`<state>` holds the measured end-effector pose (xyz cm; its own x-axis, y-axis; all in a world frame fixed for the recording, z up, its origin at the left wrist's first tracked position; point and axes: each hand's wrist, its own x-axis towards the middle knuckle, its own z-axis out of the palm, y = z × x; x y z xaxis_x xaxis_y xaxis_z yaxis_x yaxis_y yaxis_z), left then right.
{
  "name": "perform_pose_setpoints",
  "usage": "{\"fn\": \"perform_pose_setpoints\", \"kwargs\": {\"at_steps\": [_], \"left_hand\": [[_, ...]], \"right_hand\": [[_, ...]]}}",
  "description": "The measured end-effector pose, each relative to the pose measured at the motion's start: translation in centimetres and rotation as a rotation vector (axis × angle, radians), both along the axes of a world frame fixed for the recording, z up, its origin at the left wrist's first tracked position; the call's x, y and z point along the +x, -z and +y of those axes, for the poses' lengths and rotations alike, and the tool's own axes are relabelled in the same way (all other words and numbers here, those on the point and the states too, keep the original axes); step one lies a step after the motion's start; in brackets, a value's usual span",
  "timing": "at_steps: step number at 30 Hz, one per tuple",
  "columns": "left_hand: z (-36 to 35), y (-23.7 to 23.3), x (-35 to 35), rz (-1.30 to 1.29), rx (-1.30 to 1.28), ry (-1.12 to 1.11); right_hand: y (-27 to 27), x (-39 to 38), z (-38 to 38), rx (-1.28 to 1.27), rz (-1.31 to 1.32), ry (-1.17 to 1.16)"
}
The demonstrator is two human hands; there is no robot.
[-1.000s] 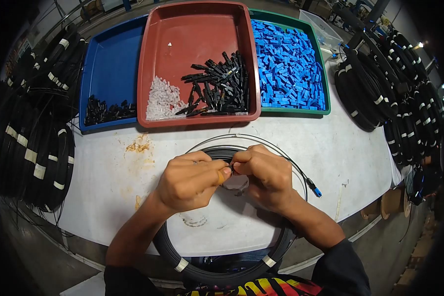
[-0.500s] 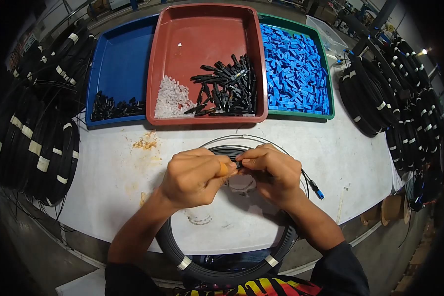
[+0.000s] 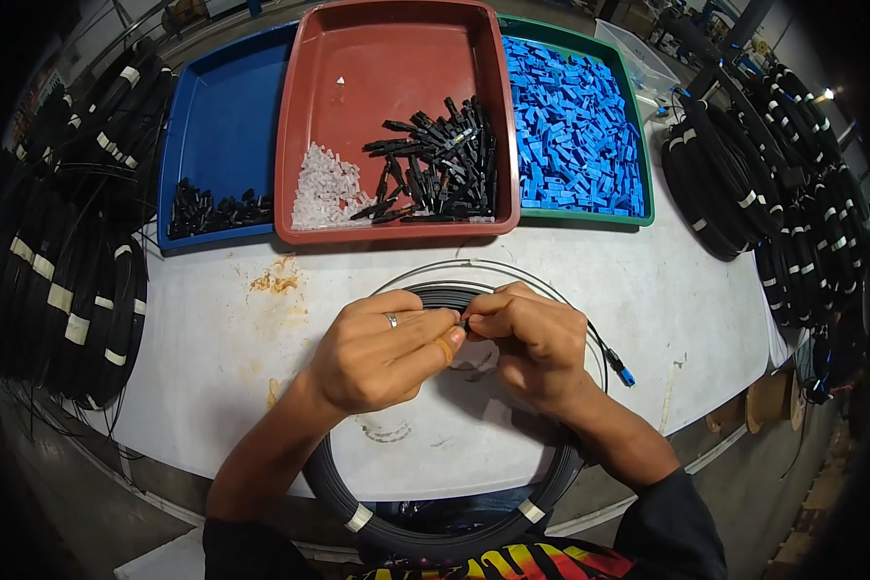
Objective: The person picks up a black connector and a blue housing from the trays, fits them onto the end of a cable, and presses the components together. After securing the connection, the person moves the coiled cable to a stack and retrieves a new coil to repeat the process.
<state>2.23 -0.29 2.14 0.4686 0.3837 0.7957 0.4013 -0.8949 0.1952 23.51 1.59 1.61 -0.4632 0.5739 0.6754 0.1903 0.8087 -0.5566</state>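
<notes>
My left hand [image 3: 382, 353] and my right hand [image 3: 536, 348] meet above a coil of black cable [image 3: 449, 298]. Fingertips of both are pinched on a small black part [image 3: 465, 326]; most of it is covered, so its exact kind does not show. The left hand wears a silver ring and has an orange band round one finger. Beneath my hands and forearms the coil rests on the white table, reaching over its front edge, with pieces of white tape around it. One cable end, carrying a blue-tipped connector [image 3: 626, 375], lies right of my right hand.
At the back stand a blue tray [image 3: 232, 106] with small black parts, a red tray [image 3: 396, 58] holding clear pieces and black connector bodies, and a green tray [image 3: 646, 184] full of blue connector pieces. More cable coils [image 3: 720, 184] hang at both sides.
My left hand has turned, bringing its ring and the back of its fingers into view. Both hands still pinch the small black part. The view has shifted slightly.
</notes>
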Motion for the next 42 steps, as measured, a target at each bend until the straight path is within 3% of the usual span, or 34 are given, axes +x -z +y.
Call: {"fn": "perform_pose_setpoints", "kwargs": {"at_steps": [7,20,23,25,26,28,30,32,33,35,42], "left_hand": [[-1.0,-0.9,-0.2,0.198,0.317,-0.086],[-0.8,-0.9,-0.2,0.181,0.353,-0.052],[-0.6,-0.7,-0.5,0.188,0.222,-0.036],[0.2,0.0,-0.6,-0.033,0.036,-0.02],[0.0,-0.1,-0.5,-0.033,0.039,-0.018],[-0.6,-0.3,-0.1,-0.241,-0.312,-0.04],[-1.4,-0.4,0.2,-0.29,-0.378,-0.03],[-2.2,-0.7,0.7,-0.568,-0.902,-0.011],[-2.1,-0.6,0.8,-0.568,-0.902,-0.014],[-1.5,-0.3,0.9,-0.358,-0.498,-0.035],[-0.7,-0.2,0.8,-0.203,-0.134,-0.017]], "right_hand": [[-0.4,-0.2,-0.8,-0.367,0.135,-0.073],[-0.8,0.0,-1.1,-0.837,0.244,-0.142],[-1.0,-0.1,-1.0,-0.803,0.206,-0.107],[-1.2,-0.2,-0.9,-0.448,0.054,-0.023],[-1.1,-0.3,-0.7,-0.446,0.054,-0.021],[-0.6,-0.5,-0.2,0.035,0.041,0.017],[-1.0,-0.3,0.3,0.17,0.025,0.013],[-1.2,-0.4,0.4,0.4,0.024,0.018],[-1.0,-0.6,0.4,0.428,0.03,0.026],[-1.2,-0.5,0.1,0.365,0.013,0.018],[-1.4,-0.3,-0.1,0.228,0.017,-0.007]]}}
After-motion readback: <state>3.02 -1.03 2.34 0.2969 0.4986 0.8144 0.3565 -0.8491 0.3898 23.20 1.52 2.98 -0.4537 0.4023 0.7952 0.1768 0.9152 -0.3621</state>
